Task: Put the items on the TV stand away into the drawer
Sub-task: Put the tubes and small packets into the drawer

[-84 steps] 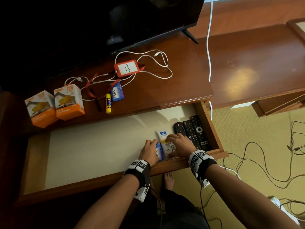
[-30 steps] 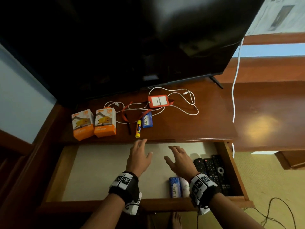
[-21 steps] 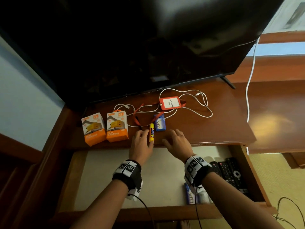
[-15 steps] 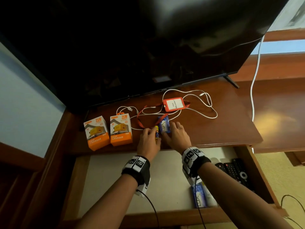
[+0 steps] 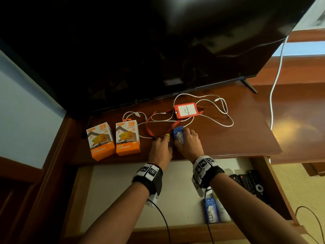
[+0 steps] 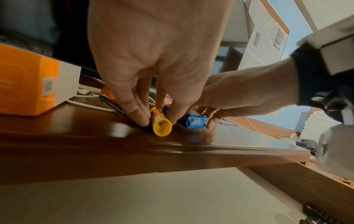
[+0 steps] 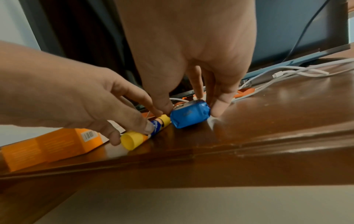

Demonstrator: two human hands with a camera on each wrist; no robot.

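On the wooden TV stand [image 5: 228,138], my left hand [image 5: 161,147] pinches a yellow glue stick [image 6: 161,125] [image 7: 141,134] between thumb and fingers. Beside it, my right hand [image 5: 188,145] grips a blue soap packet [image 5: 178,135] [image 7: 188,116] from both sides. Both items still lie on the stand's top near its front edge. The open drawer [image 5: 123,191] below holds another blue soap packet [image 5: 210,211], a white tube [image 5: 222,211] and black remotes [image 5: 249,184] at its right end.
Two orange charger boxes [image 5: 114,138] stand left of my hands. An orange badge holder [image 5: 186,110] with a red lanyard and tangled white cables [image 5: 219,111] lie behind them. The TV [image 5: 158,50] overhangs the back of the stand.
Both hands left the drawer, rose to the stand top and closed in: the left onto the glue stick, the right onto the blue soap packet. The view tilted up.
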